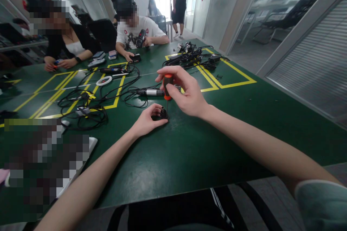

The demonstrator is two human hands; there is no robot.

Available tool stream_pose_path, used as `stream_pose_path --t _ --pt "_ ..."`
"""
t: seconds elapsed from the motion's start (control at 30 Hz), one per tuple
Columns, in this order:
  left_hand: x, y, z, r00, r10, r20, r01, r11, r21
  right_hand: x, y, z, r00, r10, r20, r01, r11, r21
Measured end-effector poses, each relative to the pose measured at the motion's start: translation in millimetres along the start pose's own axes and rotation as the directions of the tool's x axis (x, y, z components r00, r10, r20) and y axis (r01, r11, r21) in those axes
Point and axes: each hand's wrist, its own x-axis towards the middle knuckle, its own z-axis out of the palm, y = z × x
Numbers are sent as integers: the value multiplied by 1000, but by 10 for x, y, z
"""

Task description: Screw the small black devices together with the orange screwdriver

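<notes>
My right hand (187, 90) is wrapped round the handle of a black and orange screwdriver (168, 86), which stands upright with its thin shaft pointing down. Its tip meets, or comes very close to, a small black part (163, 113) on the green table. My left hand (148, 120) pinches that part between thumb and fingers and steadies it on the tabletop. A short round post rises from the top of the part; the fingers cover its left side. Just beyond the hands lies a silver and black cylindrical tool (150, 92) with a cord.
Coiled black cables (89, 110) and a white ring (104, 81) lie at left. A heap of black cabled devices (189, 56) sits at the back, near small screws (219, 77). Yellow tape (238, 82) marks the green table (244, 126). Two people sit opposite, one holding a power drill (141, 39).
</notes>
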Motion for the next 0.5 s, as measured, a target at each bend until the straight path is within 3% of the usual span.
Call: stream_pose_path --t 0.3,0.5 --pt "-13 -7 19 999 45 -20 -44 997 61 18 10 -16 1000 -25 -20 22 993 -119" --pt "-30 8 27 999 46 -15 -44 993 112 -13 23 -11 998 35 55 -37 998 44"
